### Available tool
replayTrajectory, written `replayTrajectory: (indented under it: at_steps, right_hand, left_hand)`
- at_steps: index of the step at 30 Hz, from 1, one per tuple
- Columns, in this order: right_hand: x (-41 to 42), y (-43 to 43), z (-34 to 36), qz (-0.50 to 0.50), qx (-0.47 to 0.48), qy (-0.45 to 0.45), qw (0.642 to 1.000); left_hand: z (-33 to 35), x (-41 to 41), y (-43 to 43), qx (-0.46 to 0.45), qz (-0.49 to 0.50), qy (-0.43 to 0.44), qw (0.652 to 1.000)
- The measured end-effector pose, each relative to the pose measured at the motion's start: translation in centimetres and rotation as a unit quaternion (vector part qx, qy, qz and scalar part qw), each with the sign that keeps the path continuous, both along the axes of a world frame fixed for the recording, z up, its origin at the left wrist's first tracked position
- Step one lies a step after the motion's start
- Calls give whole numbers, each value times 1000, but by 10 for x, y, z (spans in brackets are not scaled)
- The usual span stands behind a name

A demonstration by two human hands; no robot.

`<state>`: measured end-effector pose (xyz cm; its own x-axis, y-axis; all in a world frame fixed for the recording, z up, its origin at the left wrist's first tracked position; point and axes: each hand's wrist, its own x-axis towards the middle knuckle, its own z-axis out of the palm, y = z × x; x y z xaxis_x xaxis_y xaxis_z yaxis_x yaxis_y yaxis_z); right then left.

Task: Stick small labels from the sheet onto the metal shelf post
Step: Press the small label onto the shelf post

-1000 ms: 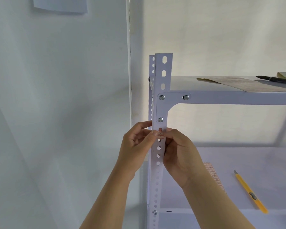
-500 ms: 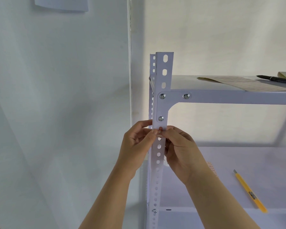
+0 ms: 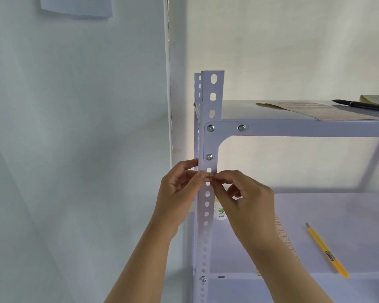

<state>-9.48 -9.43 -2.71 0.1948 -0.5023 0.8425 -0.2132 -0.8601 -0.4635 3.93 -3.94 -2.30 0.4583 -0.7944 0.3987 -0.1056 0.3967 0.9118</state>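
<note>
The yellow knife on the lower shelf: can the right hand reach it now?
Probably yes: the knife lies in the open, nothing between it and the right hand, but that hand is pressing the label.

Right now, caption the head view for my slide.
Both hands, left hand and right hand, press a small red-lined label onto the white perforated metal shelf post.

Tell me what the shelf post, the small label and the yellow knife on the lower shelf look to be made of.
Shelf post: painted metal, matte pale finish, going by punched slots and shiny bolt heads. Small label: likely thin paper sticker, white with red lines, pressed flat between both hands' fingertips. Yellow knife: probably plastic body, with a grey tip that looks metal.
</note>
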Motion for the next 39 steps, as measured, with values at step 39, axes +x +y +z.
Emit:
replayTrajectory:
  at_steps: [39]
  right_hand:
    - [4,-13,-3,-112,-230,56,965]
  left_hand:
    - [2,1,2,-24,-13,-3,1000]
